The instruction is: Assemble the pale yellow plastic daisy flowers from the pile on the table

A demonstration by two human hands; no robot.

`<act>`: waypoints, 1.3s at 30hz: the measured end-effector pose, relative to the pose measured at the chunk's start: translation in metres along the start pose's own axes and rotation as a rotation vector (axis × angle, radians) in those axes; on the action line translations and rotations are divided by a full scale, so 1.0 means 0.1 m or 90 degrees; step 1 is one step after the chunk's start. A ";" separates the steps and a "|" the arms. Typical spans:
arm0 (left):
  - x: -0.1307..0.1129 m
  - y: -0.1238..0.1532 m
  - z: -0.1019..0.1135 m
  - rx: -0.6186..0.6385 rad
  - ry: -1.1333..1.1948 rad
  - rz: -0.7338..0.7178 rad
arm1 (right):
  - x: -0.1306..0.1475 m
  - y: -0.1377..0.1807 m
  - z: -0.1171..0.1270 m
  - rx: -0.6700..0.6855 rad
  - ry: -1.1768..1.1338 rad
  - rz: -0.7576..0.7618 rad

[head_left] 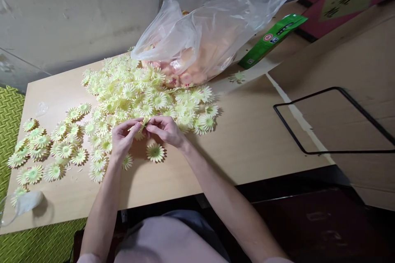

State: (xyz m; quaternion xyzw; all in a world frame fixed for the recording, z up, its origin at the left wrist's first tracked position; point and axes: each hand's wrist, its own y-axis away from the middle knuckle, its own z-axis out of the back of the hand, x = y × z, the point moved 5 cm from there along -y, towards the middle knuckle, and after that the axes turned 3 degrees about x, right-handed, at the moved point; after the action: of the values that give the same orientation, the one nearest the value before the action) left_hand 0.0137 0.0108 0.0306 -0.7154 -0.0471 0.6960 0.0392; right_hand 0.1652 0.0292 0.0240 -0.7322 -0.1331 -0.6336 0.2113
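Pale yellow flowers (129, 90), green centres; tan table (253, 139); green box (271, 41).

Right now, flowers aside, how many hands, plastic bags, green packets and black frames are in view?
Hands: 2, the left hand and right hand, both pinching one flower
Plastic bag: 1
Green packet: 1
Black frame: 1
Total: 5

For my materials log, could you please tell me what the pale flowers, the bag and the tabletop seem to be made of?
Flowers: probably thin moulded plastic or fabric; matt, identical petals. Bag: clear plastic film, glossy and creased. Tabletop: likely wood-look laminate; smooth, even tan.
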 end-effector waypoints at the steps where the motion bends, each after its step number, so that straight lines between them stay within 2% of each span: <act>1: 0.01 0.00 0.00 0.002 0.006 0.005 | 0.00 0.00 0.00 0.000 -0.005 -0.001; 6: 0.09 -0.02 0.02 0.001 0.044 0.043 | 0.00 -0.01 -0.01 0.010 0.008 0.006; 11: 0.16 -0.05 0.04 0.020 0.149 0.120 | -0.01 0.01 -0.02 0.037 -0.006 -0.032; 15: 0.15 -0.06 0.07 -0.024 0.236 0.173 | 0.05 0.02 -0.02 0.066 -0.024 0.007; 19: 0.12 -0.05 0.03 -0.051 0.267 0.164 | 0.06 0.03 -0.01 0.105 -0.125 0.023; 28: 0.21 -0.06 0.03 -0.062 0.298 0.176 | 0.01 0.06 -0.05 0.176 -0.327 -0.064; 33: 0.23 -0.09 0.10 -0.074 0.330 0.135 | 0.02 0.08 -0.05 0.231 -0.423 -0.023; 35: 0.22 -0.11 0.18 -0.095 0.325 0.104 | 0.03 0.08 -0.01 0.205 -0.438 0.006; 39: 0.20 -0.13 0.26 -0.127 0.304 0.074 | 0.00 0.01 0.15 -0.017 -0.426 0.023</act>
State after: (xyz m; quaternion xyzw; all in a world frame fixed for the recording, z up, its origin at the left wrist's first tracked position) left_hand -0.0117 0.0260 0.0119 -0.8614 -0.0637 0.5003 -0.0612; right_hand 0.1793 0.0353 0.0223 -0.9045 -0.1740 -0.3559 0.1577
